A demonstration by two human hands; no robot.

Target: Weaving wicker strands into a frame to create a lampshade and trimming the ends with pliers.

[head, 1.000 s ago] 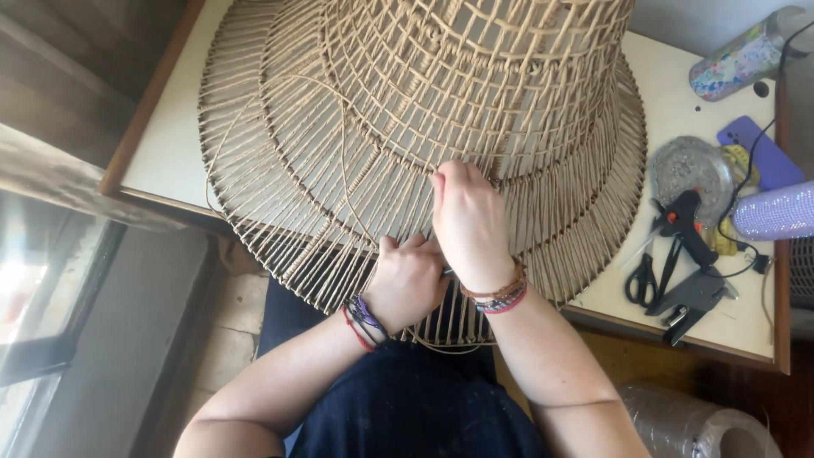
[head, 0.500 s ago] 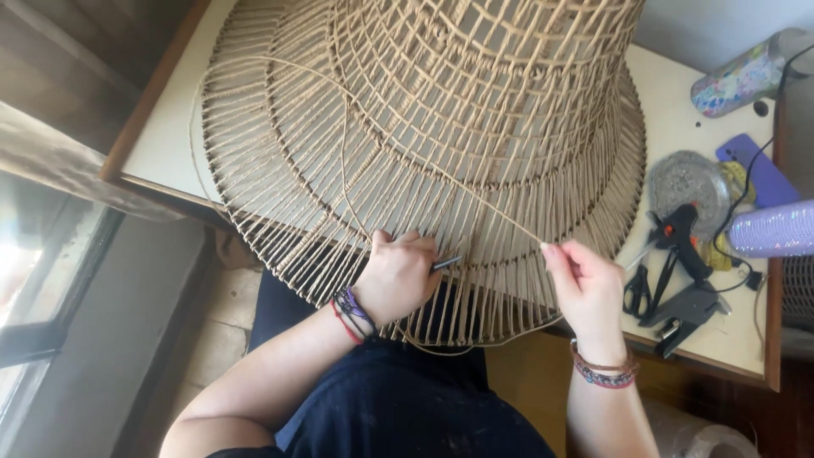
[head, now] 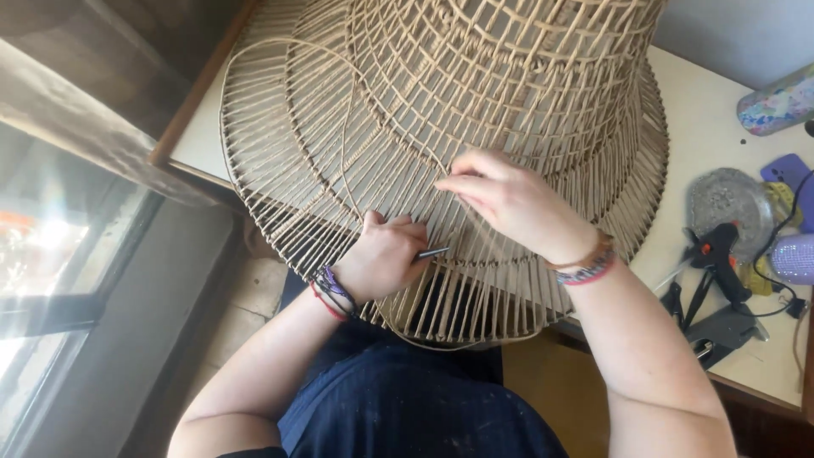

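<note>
A large woven wicker lampshade [head: 475, 127] rests on the counter [head: 721, 127]. The left hand [head: 386, 259] is clenched on a thin metal tool [head: 432, 252], pointing toward three o'clock. The right hand [head: 509, 199], at one o'clock from it, pinches a cord strand [head: 343, 136] against the weave.

We see a pale tan wicker lampshade [head: 475, 110], woven in an open lattice, on a cream table [head: 712, 127]. Right of the lampshade lie a black-and-orange glue gun [head: 719, 254], a purple phone [head: 790, 174] and a multicoloured speckled tumbler [head: 776, 103]. Below it, navy trousers [head: 407, 399].
</note>
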